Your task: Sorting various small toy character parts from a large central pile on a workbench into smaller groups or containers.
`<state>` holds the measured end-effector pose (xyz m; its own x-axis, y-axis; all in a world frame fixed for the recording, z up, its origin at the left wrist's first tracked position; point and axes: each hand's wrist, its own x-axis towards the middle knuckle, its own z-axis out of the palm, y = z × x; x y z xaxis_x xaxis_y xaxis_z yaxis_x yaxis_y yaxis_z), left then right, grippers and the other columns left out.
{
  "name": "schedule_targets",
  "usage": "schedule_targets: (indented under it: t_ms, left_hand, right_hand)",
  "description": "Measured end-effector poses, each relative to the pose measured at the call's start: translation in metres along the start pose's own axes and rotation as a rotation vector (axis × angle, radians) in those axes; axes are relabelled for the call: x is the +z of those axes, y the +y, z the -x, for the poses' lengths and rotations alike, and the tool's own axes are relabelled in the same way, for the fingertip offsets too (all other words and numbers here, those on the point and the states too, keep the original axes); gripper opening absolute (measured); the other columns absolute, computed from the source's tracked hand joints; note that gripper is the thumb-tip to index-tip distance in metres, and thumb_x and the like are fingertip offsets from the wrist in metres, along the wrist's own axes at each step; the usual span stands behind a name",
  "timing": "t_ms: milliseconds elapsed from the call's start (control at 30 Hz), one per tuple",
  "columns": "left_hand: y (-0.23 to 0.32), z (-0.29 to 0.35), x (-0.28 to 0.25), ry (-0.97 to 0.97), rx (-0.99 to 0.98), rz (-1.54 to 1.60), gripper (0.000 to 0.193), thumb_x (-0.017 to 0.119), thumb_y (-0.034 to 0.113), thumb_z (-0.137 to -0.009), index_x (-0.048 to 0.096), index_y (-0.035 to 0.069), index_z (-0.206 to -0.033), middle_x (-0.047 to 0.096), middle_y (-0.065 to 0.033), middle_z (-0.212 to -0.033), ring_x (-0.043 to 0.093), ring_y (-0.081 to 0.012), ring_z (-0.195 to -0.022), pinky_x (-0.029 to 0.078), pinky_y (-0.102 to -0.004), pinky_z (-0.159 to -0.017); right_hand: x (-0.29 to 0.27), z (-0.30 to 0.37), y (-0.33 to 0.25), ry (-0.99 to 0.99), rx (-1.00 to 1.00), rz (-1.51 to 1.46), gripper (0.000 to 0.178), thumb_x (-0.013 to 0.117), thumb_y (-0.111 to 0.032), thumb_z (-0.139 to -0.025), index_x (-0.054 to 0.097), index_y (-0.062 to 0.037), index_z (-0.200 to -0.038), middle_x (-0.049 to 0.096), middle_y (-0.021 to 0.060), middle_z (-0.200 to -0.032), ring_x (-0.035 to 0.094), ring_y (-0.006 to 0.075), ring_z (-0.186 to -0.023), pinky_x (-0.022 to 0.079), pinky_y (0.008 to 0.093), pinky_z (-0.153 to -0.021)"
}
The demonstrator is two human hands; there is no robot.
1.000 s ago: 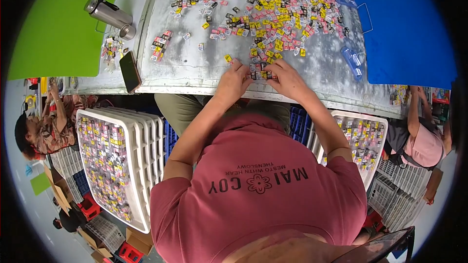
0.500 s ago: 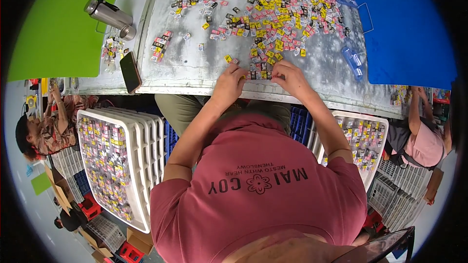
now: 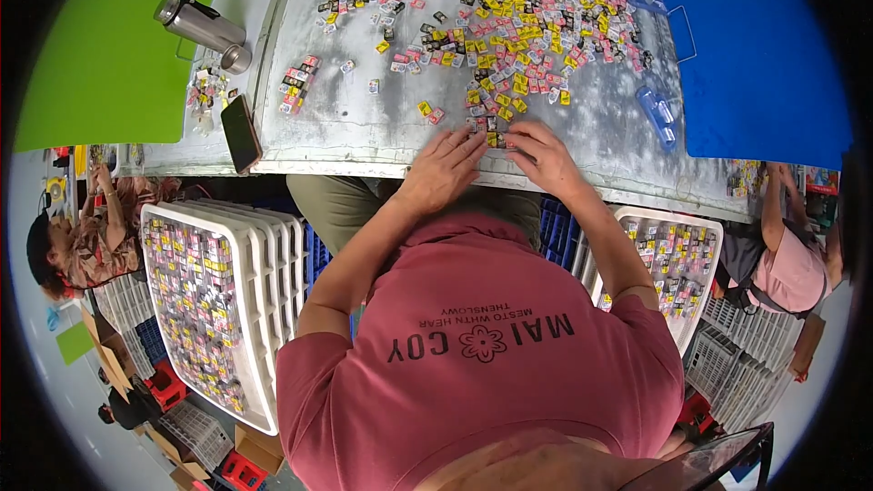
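Observation:
Small printed pieces (image 3: 495,139) in pink, black, yellow and white form a short block near the front edge of the metal table. My left hand (image 3: 441,168) lies at the block's left end, its fingers stretched out flat and partly covering it. At the other end my right hand (image 3: 548,164) has bent fingers, with index finger and thumb around the last pieces. A yellow loose piece (image 3: 424,108) and a pink loose piece (image 3: 437,115) lie just beyond my left fingers. Beyond the block spreads a large heap of similar pieces (image 3: 536,27).
A grouped set of pieces (image 3: 298,85) lies to the left on the metal table (image 3: 364,141). Further left are a phone (image 3: 241,135) and a steel flask (image 3: 202,27). Filled white trays (image 3: 238,309) stand stacked beside me. Clear plastic parts (image 3: 657,116) lie right, near a blue board (image 3: 759,55).
My left hand has moved right and flattened over the block, from bent fingers at its left end. My right hand has shifted slightly, its thumb now lower and apart from the index finger.

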<state>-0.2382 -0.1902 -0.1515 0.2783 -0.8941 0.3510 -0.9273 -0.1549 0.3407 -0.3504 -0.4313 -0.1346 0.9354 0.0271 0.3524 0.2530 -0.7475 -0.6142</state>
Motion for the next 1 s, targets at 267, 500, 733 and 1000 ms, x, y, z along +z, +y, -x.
schedule_targets:
  t_ms: [267,500,733,1000]
  left_hand:
    - [0.0,0.007,0.006,-0.18,-0.019,-0.047,0.074,0.068,0.033,-0.094,0.04,0.004,-0.156,0.035,-0.0132,-0.166,0.035,-0.0335,-0.152,0.025,-0.0529,-0.124]
    - [0.004,0.008,0.005,-0.237,-0.039,-0.074,0.08,0.064,0.045,-0.095,0.036,0.003,-0.158,0.03,-0.015,-0.168,0.029,-0.0317,-0.155,0.02,-0.0513,-0.126]
    - [0.008,0.005,0.002,-0.198,-0.087,-0.06,0.086,0.063,0.05,-0.095,0.032,0.002,-0.159,0.026,-0.0161,-0.169,0.027,-0.0342,-0.155,0.019,-0.0538,-0.126]
    - [0.004,-0.01,0.003,-0.252,-0.089,-0.028,0.083,0.063,0.049,-0.095,0.035,0.002,-0.158,0.026,-0.0171,-0.169,0.024,-0.036,-0.156,0.017,-0.0589,-0.125]
  right_hand:
    - [0.002,0.003,0.0,-0.025,-0.036,0.138,0.044,0.08,-0.016,-0.084,0.068,-0.0034,-0.125,0.063,0.0113,-0.133,0.059,0.0333,-0.119,0.049,0.044,-0.101]
    - [0.018,-0.002,0.002,-0.219,-0.05,0.307,0.076,0.075,-0.037,-0.088,0.048,-0.0045,-0.152,0.042,0.0091,-0.162,0.037,0.0334,-0.149,0.029,0.0522,-0.12]
    - [0.012,0.003,-0.001,-0.288,0.007,0.301,0.083,0.072,-0.041,-0.09,0.039,-0.0055,-0.157,0.034,0.01,-0.167,0.025,0.034,-0.156,0.018,0.055,-0.125]
    - [-0.004,0.016,0.002,-0.206,0.08,0.283,0.08,0.071,-0.038,-0.091,0.039,-0.0087,-0.158,0.032,0.0125,-0.167,0.023,0.0334,-0.157,0.017,0.0543,-0.126]
